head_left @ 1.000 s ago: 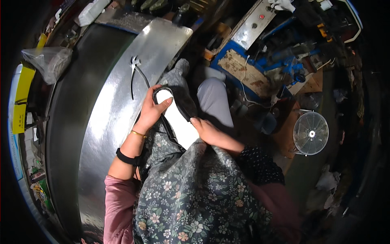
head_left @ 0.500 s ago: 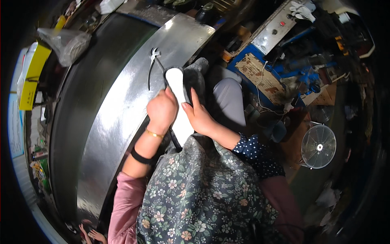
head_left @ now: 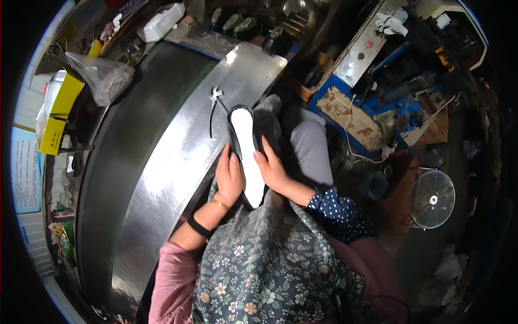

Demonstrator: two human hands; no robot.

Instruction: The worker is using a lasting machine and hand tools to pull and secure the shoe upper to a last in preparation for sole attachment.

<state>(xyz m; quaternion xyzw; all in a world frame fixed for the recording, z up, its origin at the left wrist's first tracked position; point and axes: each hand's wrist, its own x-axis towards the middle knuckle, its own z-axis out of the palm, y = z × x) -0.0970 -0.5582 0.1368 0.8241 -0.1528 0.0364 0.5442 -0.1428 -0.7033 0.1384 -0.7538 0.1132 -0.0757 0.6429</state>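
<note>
A dark shoe with a white sole face (head_left: 247,156) turned up rests in my lap, its rounded end pointing away from me. Along its left side lies my left hand (head_left: 229,175), fingers extended and pressed to the edge. My right hand (head_left: 272,170) presses the opposite side, thumb near the white face. Between them the two hands hold the shoe; the surfaces under my palms are hidden. Just beyond its far end, pincers (head_left: 216,97) with dark handles lie on the shiny metal tabletop (head_left: 167,140). A floral apron (head_left: 259,264) covers my lap.
A dark belt (head_left: 129,119) runs along the left of the metal top. Several dark shoes (head_left: 245,26) stand at the far end. A blue machine (head_left: 350,116) is at the right, with a round fan (head_left: 433,200) nearer. A plastic bag (head_left: 105,81) hangs at the left.
My left hand has gone from a closed fist at the sole's edge to lying straight along the left side. My right hand stays on its side. The whole view has shifted slightly.
</note>
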